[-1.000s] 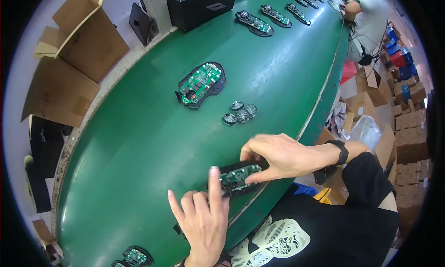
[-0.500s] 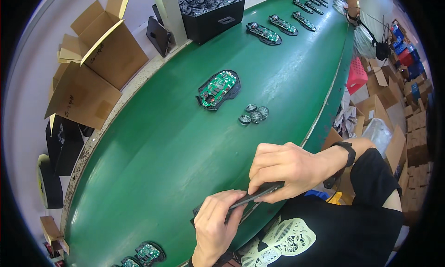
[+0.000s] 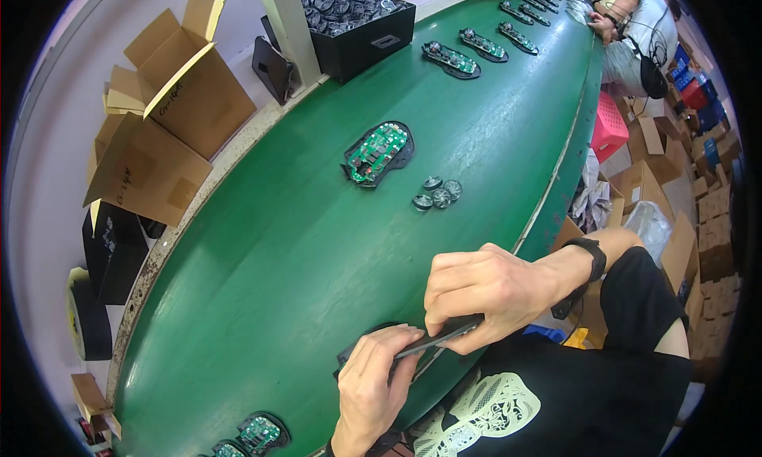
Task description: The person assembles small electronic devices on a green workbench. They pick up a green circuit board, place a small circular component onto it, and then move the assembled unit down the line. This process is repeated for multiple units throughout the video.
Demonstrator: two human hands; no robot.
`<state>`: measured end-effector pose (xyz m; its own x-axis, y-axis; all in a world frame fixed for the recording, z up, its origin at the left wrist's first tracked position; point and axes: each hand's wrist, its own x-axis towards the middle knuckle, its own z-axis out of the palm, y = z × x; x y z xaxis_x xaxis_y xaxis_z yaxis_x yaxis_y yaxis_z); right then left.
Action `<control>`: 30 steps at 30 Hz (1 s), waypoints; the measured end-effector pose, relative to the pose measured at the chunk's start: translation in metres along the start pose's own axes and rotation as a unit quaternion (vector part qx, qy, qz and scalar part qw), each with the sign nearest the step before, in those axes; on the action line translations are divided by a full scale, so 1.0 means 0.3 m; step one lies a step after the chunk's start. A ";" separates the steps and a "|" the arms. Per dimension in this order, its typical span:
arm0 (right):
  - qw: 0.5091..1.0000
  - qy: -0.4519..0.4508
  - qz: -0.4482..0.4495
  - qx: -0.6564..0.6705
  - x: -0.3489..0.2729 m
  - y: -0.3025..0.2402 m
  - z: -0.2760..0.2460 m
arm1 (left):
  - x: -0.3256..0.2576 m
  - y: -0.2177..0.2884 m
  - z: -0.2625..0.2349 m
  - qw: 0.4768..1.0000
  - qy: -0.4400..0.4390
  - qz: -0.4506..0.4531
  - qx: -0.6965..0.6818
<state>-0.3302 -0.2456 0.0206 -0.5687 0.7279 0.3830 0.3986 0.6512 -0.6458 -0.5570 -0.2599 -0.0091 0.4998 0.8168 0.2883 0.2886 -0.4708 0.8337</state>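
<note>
Near the front edge of the green work surface (image 3: pixel 278 274), my left hand (image 3: pixel 371 385) and my right hand (image 3: pixel 494 292) pinch a thin, flat black piece (image 3: pixel 439 337) between them, tilted upward to the right. Its kind is hard to make out, as my fingers cover both ends. Partly under my left hand lies another dark piece (image 3: pixel 349 358). Farther off sits a black casing with a green circuit board (image 3: pixel 379 152), and several small round black wheels (image 3: pixel 441 195) are grouped beside it. More circuit boards in casings (image 3: pixel 262 433) show at the lower left.
A black bin (image 3: pixel 361 44) full of round black parts stands at the far edge, beside a post (image 3: pixel 290 28). Circuit-board casings (image 3: pixel 451 60) line the far end, where a co-worker (image 3: pixel 643 28) stands. Cardboard boxes (image 3: pixel 171 100) are at left; a pink basket (image 3: pixel 609 127) at right.
My hands keep nearly the same grip on the black piece. The whole view has shifted slightly. At the far right the co-worker has leaned farther into sight.
</note>
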 end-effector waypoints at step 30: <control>0.996 0.014 -0.035 -0.081 0.033 -0.023 0.077 | -0.047 -0.024 -0.061 0.997 0.044 0.015 0.058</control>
<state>-0.3552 -0.2479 0.0138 -0.5801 0.6838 0.4426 0.4716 0.7250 -0.5021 -0.5812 -0.2620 -0.0105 0.4366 0.8258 0.3569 0.3707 -0.5266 0.7651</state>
